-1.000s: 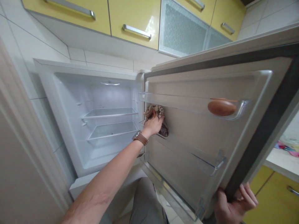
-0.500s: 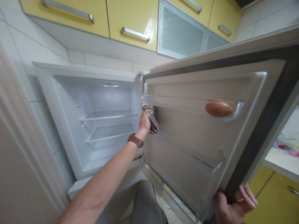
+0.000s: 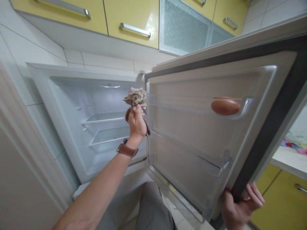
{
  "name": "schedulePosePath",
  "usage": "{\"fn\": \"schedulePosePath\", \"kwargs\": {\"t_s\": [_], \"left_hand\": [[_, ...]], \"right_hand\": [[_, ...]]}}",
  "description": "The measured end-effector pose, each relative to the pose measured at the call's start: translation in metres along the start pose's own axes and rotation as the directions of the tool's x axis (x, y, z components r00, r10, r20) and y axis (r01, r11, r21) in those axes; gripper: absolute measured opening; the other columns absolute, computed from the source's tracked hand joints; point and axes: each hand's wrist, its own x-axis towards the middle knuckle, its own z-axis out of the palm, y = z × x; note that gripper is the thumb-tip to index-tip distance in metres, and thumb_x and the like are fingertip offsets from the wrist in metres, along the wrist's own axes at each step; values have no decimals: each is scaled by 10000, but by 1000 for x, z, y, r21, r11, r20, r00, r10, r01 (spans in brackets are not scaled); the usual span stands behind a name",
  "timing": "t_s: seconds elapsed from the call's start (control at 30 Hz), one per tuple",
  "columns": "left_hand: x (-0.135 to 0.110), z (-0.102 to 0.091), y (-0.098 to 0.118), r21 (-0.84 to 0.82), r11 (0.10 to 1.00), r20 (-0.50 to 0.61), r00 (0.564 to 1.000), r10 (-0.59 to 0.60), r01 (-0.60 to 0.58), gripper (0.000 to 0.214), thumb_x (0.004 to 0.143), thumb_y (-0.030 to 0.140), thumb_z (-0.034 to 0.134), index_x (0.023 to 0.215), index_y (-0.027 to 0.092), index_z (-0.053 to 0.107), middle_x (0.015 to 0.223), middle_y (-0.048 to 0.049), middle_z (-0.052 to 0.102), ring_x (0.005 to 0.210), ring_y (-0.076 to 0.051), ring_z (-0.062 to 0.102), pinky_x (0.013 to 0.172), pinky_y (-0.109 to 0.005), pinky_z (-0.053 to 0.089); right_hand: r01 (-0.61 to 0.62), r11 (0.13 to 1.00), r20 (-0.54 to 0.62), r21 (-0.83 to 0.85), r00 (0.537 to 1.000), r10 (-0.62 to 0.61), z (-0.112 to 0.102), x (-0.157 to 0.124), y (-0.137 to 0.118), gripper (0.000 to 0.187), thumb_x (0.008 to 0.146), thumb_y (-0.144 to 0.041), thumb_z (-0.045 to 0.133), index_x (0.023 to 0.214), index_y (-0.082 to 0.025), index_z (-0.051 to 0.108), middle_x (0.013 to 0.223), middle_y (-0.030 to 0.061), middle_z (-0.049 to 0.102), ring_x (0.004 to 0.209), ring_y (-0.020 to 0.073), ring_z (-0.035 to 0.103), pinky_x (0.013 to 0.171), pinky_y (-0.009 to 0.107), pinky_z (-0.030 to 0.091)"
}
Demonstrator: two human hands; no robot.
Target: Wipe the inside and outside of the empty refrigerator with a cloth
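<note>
My left hand (image 3: 137, 124), a brown leather-strapped watch (image 3: 128, 150) just below it, clutches a crumpled beige-and-brown patterned cloth (image 3: 136, 95) in front of the open white fridge (image 3: 57, 111). My right hand (image 3: 241, 206) grips the lower outer edge of the pale, dark-sealed fridge door (image 3: 192, 127). A smooth reddish-brown oval object (image 3: 225, 107) sits in the clear plastic upper door shelf (image 3: 182, 106); glossy yellow cabinets (image 3: 131, 14) hang above.

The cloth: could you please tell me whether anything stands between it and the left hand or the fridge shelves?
Nothing visible does: the left hand grips the cloth directly, and no object shows between it and the shelves.
</note>
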Motion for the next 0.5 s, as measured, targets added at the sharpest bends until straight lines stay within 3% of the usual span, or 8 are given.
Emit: {"fn": "schedulePosePath", "kwargs": {"t_s": [0.13, 0.23, 0.3, 0.37, 0.43, 0.5], "left_hand": [[-20, 6, -17, 193, 977, 148, 982, -115, 86, 170, 967, 364, 713, 863, 231, 698, 972, -73, 765, 1235, -286, 666, 1070, -289, 480], [-26, 7, -26, 385, 922, 196, 973, -122, 38, 245, 1012, 427, 643, 870, 233, 693, 951, -111, 773, 1230, -318, 679, 1067, -319, 475], [-27, 8, -30, 589, 808, 282, 945, -163, -37, 410, 1082, 469, 482, 853, 208, 701, 949, -149, 782, 1176, -326, 707, 1049, -344, 483], [-27, 12, -29, 768, 619, 390, 886, -252, -163, 526, 1117, 467, 362, 870, 175, 724, 1008, -181, 790, 1150, -321, 722, 1033, -355, 488], [-26, 17, -25, 847, 437, 469, 813, -346, -302, 563, 1129, 461, 312, 959, 150, 749, 1086, -195, 788, 1161, -310, 724, 1028, -354, 487], [-24, 23, -17, 838, 320, 544, 732, -411, -442, 573, 1135, 460, 275, 1104, 139, 747, 1152, -201, 776, 1175, -304, 722, 1016, -359, 492]], "right_hand": [[34, 999, 2, -8, 999, -34, 0, 1, 3, 581, 645, -261, 816, 1139, -229, 511, 1345, 138, 502, 1402, 480, 479, 1199, 709, 324], [41, 999, -3, 2, 999, -41, 1, 1, 8, 594, 639, -257, 818, 1154, -223, 525, 1348, 139, 504, 1394, 483, 487, 1197, 721, 325], [47, 999, -10, 16, 999, -47, 2, 2, 10, 592, 658, -283, 802, 1178, -198, 531, 1366, 148, 498, 1386, 477, 484, 1182, 747, 316], [54, 998, -22, 31, 998, -53, 3, 2, 11, 588, 671, -293, 788, 1190, -180, 534, 1380, 156, 491, 1378, 464, 479, 1175, 753, 307], [60, 997, -22, 41, 998, -59, 3, 2, 10, 584, 671, -285, 783, 1190, -179, 535, 1378, 156, 487, 1370, 444, 479, 1183, 736, 298], [62, 997, -16, 40, 998, -61, 3, 3, 9, 577, 674, -270, 777, 1190, -183, 534, 1370, 152, 484, 1368, 431, 477, 1195, 717, 288]]}}
